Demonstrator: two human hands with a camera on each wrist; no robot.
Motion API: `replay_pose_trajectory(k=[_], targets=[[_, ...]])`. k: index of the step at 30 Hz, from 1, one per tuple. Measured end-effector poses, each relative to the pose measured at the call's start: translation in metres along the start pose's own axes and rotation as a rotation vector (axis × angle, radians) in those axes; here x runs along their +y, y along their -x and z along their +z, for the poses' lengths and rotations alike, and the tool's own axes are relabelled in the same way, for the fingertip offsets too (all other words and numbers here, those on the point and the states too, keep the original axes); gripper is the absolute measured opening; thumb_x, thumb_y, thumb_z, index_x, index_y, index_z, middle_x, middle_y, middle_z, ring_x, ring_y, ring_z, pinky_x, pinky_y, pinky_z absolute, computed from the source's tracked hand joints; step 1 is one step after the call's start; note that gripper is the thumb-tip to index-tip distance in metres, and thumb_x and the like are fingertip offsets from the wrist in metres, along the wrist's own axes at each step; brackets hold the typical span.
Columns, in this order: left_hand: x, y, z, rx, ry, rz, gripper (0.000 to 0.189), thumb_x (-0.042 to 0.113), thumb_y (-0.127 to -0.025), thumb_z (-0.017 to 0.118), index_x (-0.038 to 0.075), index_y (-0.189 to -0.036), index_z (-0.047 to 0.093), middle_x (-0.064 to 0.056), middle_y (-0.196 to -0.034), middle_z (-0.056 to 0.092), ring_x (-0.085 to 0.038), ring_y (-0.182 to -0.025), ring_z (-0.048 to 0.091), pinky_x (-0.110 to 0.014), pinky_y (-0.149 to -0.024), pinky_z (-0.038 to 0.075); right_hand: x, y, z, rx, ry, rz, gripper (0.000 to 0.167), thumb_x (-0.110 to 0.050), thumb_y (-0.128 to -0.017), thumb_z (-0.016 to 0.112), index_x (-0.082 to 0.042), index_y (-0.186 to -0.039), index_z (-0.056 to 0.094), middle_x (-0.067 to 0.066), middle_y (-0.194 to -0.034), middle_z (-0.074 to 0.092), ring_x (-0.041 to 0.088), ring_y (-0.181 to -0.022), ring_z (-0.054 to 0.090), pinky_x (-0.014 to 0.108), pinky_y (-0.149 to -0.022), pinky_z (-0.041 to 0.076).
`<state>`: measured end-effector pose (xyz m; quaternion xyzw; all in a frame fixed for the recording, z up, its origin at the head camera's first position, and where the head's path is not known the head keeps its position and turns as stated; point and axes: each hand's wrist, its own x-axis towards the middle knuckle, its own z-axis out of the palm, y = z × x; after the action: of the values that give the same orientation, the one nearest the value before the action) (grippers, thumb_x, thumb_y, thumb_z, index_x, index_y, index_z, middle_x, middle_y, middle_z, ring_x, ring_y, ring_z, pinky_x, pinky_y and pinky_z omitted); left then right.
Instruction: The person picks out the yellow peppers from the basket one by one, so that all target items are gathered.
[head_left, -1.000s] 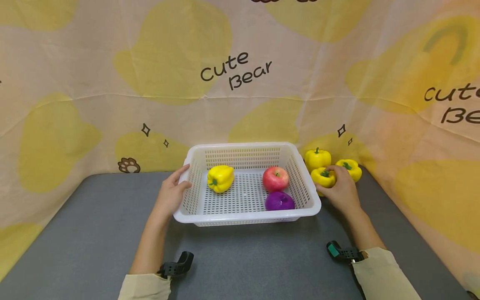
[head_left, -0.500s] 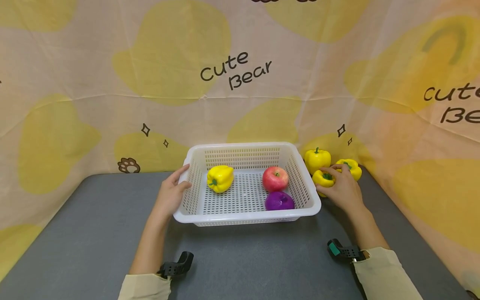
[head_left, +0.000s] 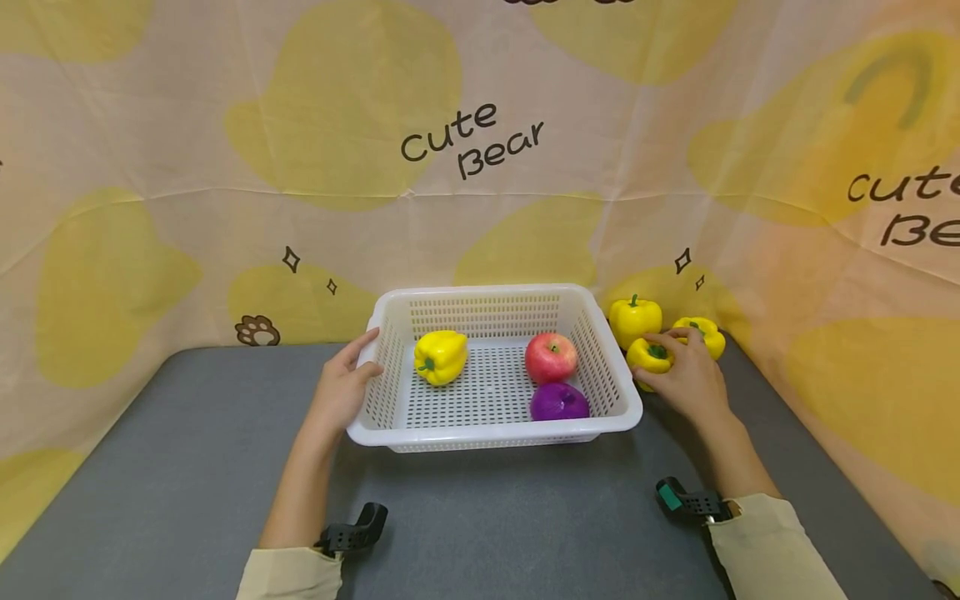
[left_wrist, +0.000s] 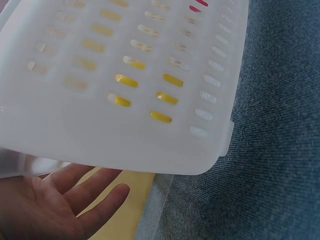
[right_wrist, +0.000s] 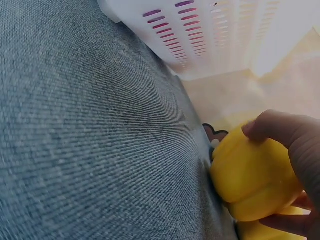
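Observation:
A white plastic basket (head_left: 487,436) holds a yellow bell pepper (head_left: 441,358), a red apple (head_left: 551,358) and a round purple thing (head_left: 559,402). My left hand (head_left: 342,392) grips the basket's left rim, thumb over the edge; in the left wrist view several of its fingers (left_wrist: 102,210) reach out below the rim. Just right of the basket, my right hand (head_left: 688,379) holds another yellow bell pepper (head_left: 648,356) between thumb and fingers. The right wrist view shows this bell pepper (right_wrist: 255,172) low beside the table surface, with the thumb (right_wrist: 270,127) pressed on its side.
Behind the held one stands a yellow bell pepper (head_left: 635,321), and one more yellow bell pepper (head_left: 703,335) lies to its right, partly covered by my fingers. A printed cloth (head_left: 480,167) hangs behind the grey table (head_left: 495,525).
My right hand and the bell pepper it holds have shifted slightly to the right, away from the basket. The left hand and the basket have stayed put.

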<state>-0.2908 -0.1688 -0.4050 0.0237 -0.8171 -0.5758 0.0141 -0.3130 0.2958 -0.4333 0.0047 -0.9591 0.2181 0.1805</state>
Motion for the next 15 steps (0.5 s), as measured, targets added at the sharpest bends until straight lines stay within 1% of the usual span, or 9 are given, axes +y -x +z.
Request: replay_pose_trajectory(k=[7, 11, 15], targets=[[0.0004, -0.0002, 0.0002, 0.003, 0.005, 0.003, 0.060, 0.011, -0.100, 0.045, 0.021, -0.159, 0.035, -0.020, -0.156, 0.046, -0.038, -0.116, 0.065, -0.037, -0.083, 0.061, -0.0029, 0.0006, -0.0034, -0.008, 0.025, -0.004, 0.061, -0.042, -0.084, 0.077, -0.009, -0.133, 0.064, 0.028, -0.135, 0.046, 0.051, -0.105, 0.056, 0.063, -0.083, 0.049], [0.0000, -0.0003, 0.0002, 0.001, 0.008, 0.002, 0.060, 0.011, -0.101, 0.045, 0.021, -0.159, 0.035, -0.020, -0.156, 0.046, -0.038, -0.117, 0.065, -0.038, -0.084, 0.061, -0.0040, 0.0010, -0.0043, -0.008, 0.027, -0.005, 0.061, -0.044, -0.084, 0.076, -0.009, -0.133, 0.064, 0.028, -0.138, 0.047, 0.051, -0.109, 0.056, 0.064, -0.084, 0.049], [-0.0006, -0.0008, 0.0001, 0.001, 0.006, 0.004, 0.060, 0.011, -0.100, 0.046, 0.021, -0.159, 0.035, -0.021, -0.156, 0.046, -0.038, -0.117, 0.065, -0.038, -0.083, 0.061, -0.0051, 0.0009, -0.0055, -0.015, 0.035, -0.009, 0.060, -0.044, -0.084, 0.076, -0.010, -0.132, 0.065, 0.025, -0.141, 0.048, 0.050, -0.116, 0.054, 0.065, -0.086, 0.048]])
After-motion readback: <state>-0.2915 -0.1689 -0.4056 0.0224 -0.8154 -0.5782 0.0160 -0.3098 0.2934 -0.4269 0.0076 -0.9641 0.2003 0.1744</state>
